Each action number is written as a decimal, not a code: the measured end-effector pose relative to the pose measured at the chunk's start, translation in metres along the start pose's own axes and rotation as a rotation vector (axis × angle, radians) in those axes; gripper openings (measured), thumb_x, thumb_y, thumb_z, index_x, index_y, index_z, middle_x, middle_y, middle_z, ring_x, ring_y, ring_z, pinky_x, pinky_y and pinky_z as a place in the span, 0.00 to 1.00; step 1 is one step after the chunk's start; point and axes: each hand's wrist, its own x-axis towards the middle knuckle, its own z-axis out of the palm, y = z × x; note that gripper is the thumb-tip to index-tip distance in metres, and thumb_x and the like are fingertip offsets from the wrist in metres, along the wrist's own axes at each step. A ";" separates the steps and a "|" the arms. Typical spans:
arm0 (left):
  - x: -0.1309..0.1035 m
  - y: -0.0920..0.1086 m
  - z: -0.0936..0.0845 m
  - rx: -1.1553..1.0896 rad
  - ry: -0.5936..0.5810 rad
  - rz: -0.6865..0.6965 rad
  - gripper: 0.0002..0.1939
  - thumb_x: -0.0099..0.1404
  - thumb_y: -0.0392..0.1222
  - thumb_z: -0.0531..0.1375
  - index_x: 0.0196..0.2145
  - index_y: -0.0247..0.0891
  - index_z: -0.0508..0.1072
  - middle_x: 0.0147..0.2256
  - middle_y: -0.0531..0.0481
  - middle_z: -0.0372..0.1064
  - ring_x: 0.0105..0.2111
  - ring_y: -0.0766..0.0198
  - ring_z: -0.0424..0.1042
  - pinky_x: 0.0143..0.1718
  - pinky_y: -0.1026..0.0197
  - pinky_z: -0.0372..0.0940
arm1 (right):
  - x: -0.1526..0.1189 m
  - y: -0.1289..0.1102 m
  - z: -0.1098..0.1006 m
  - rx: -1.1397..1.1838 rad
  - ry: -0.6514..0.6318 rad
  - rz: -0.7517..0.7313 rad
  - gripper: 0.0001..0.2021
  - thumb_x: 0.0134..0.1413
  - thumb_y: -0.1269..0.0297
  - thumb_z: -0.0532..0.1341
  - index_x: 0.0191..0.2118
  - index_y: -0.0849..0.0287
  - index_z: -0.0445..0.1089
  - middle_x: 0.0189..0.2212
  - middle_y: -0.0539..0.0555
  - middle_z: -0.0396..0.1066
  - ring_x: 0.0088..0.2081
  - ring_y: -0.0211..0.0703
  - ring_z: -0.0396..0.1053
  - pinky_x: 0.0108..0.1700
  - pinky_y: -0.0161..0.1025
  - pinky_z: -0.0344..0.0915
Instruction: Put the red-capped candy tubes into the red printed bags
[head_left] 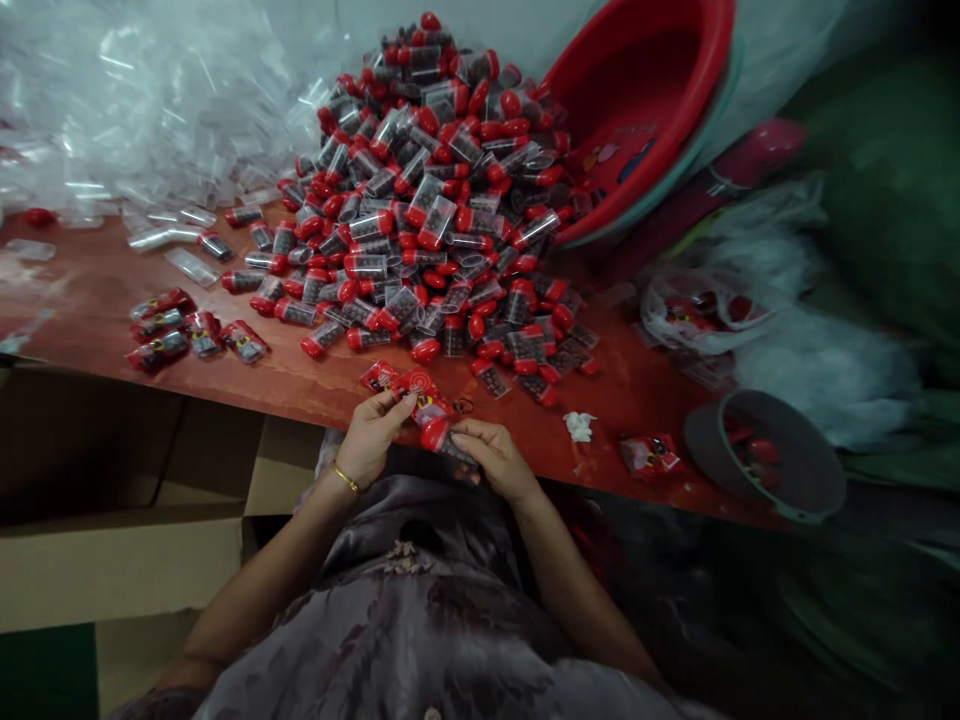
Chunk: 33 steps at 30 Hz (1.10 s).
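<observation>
At the front edge of the red table, my left hand pinches a red printed plastic wrapper. My right hand grips a small clear tube with a red cap, dark inside. The tube's capped end touches or lies just under the wrapper; I cannot tell whether it is inside. Another red printed wrapper rests on the table just beyond my left fingers. A big heap of similar red-capped tubes rises directly in front of both hands.
Several wrapped pieces lie at left, before a pile of clear empty tubes. A red basin leans behind the heap. Rightward are white bits, a wrapped piece and a grey bowl. A cardboard box stands below, left.
</observation>
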 end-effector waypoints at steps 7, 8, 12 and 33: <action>0.000 -0.007 0.006 -0.004 0.004 0.001 0.19 0.35 0.43 0.74 0.25 0.33 0.74 0.25 0.53 0.73 0.25 0.71 0.69 0.30 0.68 0.66 | -0.004 -0.008 0.004 -0.087 0.094 -0.121 0.15 0.49 0.51 0.58 0.30 0.60 0.68 0.15 0.45 0.60 0.14 0.30 0.55 0.16 0.29 0.51; 0.001 -0.007 0.006 0.000 0.006 -0.002 0.20 0.34 0.42 0.74 0.26 0.33 0.75 0.25 0.53 0.73 0.25 0.70 0.69 0.31 0.68 0.66 | -0.004 -0.008 0.004 -0.131 0.102 -0.149 0.14 0.50 0.52 0.58 0.30 0.60 0.68 0.15 0.45 0.60 0.15 0.30 0.55 0.16 0.29 0.51; 0.003 -0.009 0.005 0.023 0.003 0.052 0.19 0.35 0.41 0.74 0.27 0.33 0.75 0.26 0.51 0.75 0.26 0.69 0.71 0.32 0.66 0.66 | -0.004 -0.001 0.006 -0.288 0.217 -0.312 0.14 0.55 0.54 0.55 0.33 0.60 0.69 0.17 0.46 0.60 0.18 0.32 0.56 0.20 0.30 0.53; 0.007 -0.021 0.013 0.063 -0.015 0.066 0.19 0.42 0.51 0.71 0.24 0.32 0.75 0.19 0.55 0.67 0.19 0.74 0.61 0.23 0.69 0.57 | 0.005 0.012 0.026 -0.291 0.417 -0.412 0.12 0.59 0.56 0.52 0.36 0.59 0.66 0.19 0.46 0.61 0.21 0.34 0.61 0.25 0.32 0.60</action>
